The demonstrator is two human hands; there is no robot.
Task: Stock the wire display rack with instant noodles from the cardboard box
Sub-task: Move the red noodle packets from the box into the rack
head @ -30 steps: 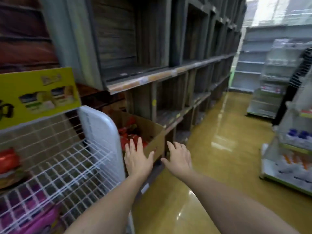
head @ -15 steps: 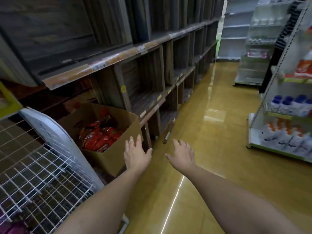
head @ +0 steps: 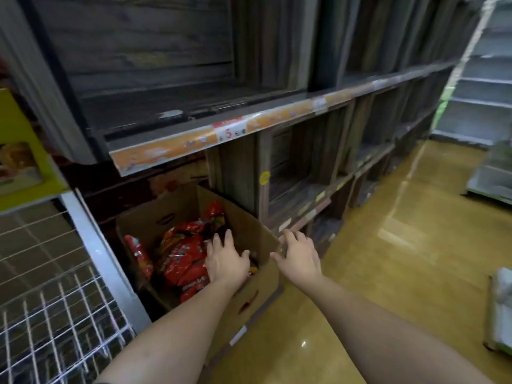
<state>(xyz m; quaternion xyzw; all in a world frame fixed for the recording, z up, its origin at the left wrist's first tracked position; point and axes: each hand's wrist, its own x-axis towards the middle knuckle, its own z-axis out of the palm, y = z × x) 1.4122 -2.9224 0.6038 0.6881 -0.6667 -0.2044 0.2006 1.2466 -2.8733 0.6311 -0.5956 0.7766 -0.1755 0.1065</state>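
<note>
The only writing that reads is a large "5" on the red-and-white price tag (head: 228, 132) in the orange strip along the wooden shelf (head: 166, 151) edge. The print on the red instant noodle packets (head: 182, 259) is too blurred to read, as are the yellow-green sign (head: 19, 151) above the wire display rack (head: 55, 314) and the round yellow sticker (head: 264, 177) on a shelf post.

The packets lie heaped in the open cardboard box (head: 249, 295), which sits on the floor (head: 388, 273) between the rack's white side frame and the shelving. The left hand (head: 227, 261) is inside the box above the packets, palm down, fingers spread and released, grasping nothing. The right hand (head: 297, 256) is at the box's right corner, fingers loose and unclenched; contact with the rim cannot be told. Bare floor lies to the right.
</note>
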